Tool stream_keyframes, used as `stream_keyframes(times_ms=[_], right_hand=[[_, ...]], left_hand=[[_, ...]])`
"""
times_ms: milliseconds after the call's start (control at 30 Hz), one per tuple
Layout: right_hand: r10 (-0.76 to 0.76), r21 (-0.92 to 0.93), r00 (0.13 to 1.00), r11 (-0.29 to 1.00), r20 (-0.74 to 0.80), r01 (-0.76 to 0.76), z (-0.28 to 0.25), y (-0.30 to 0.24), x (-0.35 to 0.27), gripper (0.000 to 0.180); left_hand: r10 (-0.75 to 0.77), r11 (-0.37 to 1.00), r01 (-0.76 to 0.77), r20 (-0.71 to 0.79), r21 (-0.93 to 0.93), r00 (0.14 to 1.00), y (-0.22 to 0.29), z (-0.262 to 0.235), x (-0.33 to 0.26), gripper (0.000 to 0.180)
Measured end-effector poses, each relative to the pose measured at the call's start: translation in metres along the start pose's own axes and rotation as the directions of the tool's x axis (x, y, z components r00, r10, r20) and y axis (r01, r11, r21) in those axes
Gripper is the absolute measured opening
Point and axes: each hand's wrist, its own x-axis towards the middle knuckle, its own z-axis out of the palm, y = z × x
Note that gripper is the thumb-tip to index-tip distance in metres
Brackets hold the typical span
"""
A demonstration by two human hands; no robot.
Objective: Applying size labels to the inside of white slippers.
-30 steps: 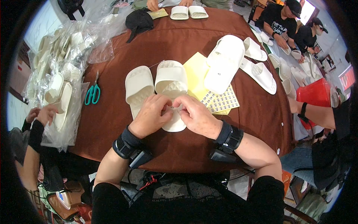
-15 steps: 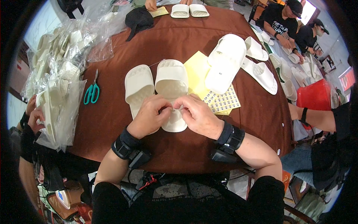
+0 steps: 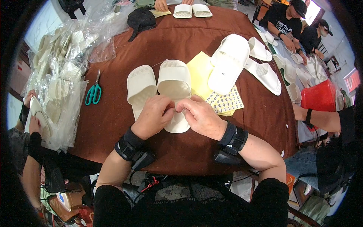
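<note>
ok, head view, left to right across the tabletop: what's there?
Clear plastic bags of white slippers → teal-handled scissors → pair of white slide sandals → yellow paper sheet → upturned white slide sandals → red bucket.

A round brown table (image 3: 181,41) carries white slippers (image 3: 174,81), teal scissors (image 3: 93,92), yellow sheets (image 3: 200,70) and what looks like a black cap (image 3: 140,19).

both hands (image 3: 177,113) cover the white slipper's (image 3: 174,81) heel end, so fingertips & whatever they pinch can't be seen.

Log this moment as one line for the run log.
left hand: on right-side slipper | right hand: same slipper | beside: second slipper, sticker sheet, scissors
</note>
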Motion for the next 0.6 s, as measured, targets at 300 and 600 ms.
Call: stream_keyframes(times_ms=[300, 600], right_hand=[[0.002, -0.008, 1.000, 1.000, 0.009, -0.002, -0.0024, -0.0030, 0.0007, 0.016], [0.008, 0.020, 0.999, 1.000, 0.039, -0.008, -0.0031, -0.0025, 0.0029, 0.022]], left_hand=[[-0.020, 1.000, 0.020, -0.018, -0.017, 1.000, -0.0020, 0.0019, -0.0023, 0.012], [-0.104, 0.986, 0.098, -0.034, -0.135, 0.994, 0.0012, 0.0005, -0.0040, 0.014]])
